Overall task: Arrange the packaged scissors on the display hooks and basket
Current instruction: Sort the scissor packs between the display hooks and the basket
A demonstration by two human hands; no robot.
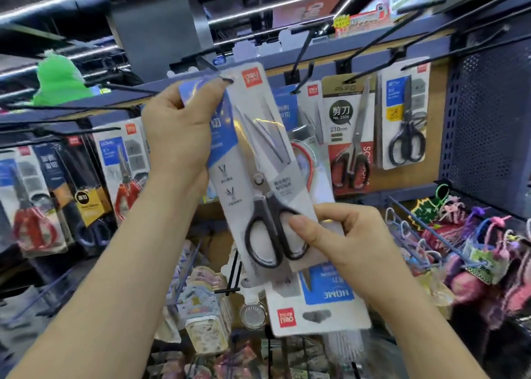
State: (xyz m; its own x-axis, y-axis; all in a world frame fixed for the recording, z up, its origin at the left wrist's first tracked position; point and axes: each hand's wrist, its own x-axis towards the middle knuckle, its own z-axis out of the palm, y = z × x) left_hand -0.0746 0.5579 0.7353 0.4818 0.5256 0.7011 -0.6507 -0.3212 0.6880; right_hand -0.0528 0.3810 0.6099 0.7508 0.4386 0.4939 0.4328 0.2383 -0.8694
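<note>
The left grip (178,125) pinches the top of a black-handled scissors pack (258,160), held tilted before the display hooks (120,87). The right grip (344,235) clasps its lower end plus a second, upside-down scissors pack (321,301) behind.
</note>
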